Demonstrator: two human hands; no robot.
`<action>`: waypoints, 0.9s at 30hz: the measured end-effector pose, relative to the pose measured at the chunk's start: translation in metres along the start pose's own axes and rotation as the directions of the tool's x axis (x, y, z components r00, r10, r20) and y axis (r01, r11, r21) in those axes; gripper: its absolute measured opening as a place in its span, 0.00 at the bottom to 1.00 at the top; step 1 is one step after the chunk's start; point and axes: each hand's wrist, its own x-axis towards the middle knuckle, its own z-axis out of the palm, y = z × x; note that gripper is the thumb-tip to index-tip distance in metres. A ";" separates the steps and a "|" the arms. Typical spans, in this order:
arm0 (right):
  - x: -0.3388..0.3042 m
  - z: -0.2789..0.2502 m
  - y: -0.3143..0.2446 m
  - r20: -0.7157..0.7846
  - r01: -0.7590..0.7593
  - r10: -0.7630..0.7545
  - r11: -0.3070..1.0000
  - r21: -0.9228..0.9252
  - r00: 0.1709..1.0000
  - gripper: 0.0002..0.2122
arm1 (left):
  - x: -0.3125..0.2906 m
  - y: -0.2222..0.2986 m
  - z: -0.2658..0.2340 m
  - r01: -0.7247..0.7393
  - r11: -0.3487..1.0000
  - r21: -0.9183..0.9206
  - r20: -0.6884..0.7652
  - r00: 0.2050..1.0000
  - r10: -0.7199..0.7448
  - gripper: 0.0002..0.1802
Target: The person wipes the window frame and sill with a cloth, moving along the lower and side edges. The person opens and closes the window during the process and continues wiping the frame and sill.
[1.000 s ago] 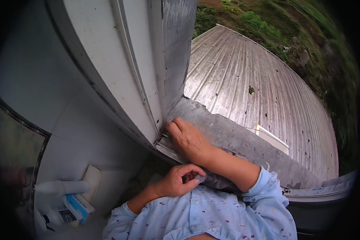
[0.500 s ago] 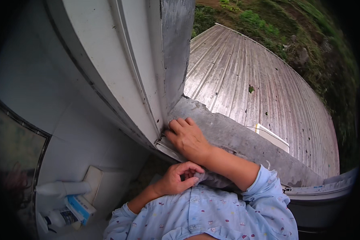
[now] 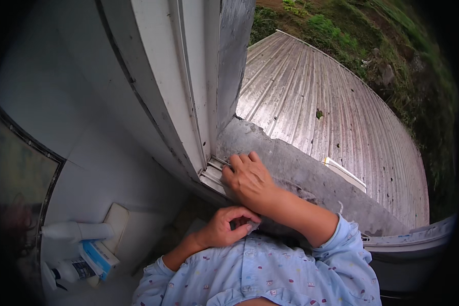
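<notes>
My right hand (image 3: 250, 178) lies on the window track (image 3: 214, 173), close to the corner of the white window frame (image 3: 191, 86). Its fingers curl down onto the grooves, and whatever is under the fingertips is hidden. Lower down, in front of my shirt, my left hand (image 3: 224, 228) pinches a small crumpled grey wad (image 3: 253, 226) between thumb and fingers; it may be cloth or scouring mesh, I cannot tell which. The right forearm passes just above this hand.
Outside the track runs a rough concrete ledge (image 3: 285, 158), with a corrugated metal roof (image 3: 326, 122) below. At the lower left, a white bottle (image 3: 79, 231), a blue and white box (image 3: 99, 260) and a spray bottle (image 3: 74, 270) stand near a framed mirror (image 3: 23, 168).
My right hand has slid right along the track, away from the frame's corner, uncovering the grooves there. The left hand stays nearly in place. The view has shifted slightly.
</notes>
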 end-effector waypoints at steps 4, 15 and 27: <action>-0.021 -0.011 0.003 0.046 -0.044 0.042 0.998 0.043 0.998 0.06 | 0.001 0.006 0.007 0.003 1.000 -0.003 0.029 1.000 -0.002 0.12; -0.100 -0.046 0.007 0.147 -0.253 0.240 0.964 0.078 0.960 0.04 | 0.011 0.007 0.031 0.016 1.000 -0.007 0.239 0.971 -0.014 0.12; -0.159 -0.077 0.011 0.130 -0.461 0.446 0.878 0.128 0.886 0.07 | 0.015 0.008 0.042 -0.042 0.999 -0.017 0.305 0.951 0.045 0.12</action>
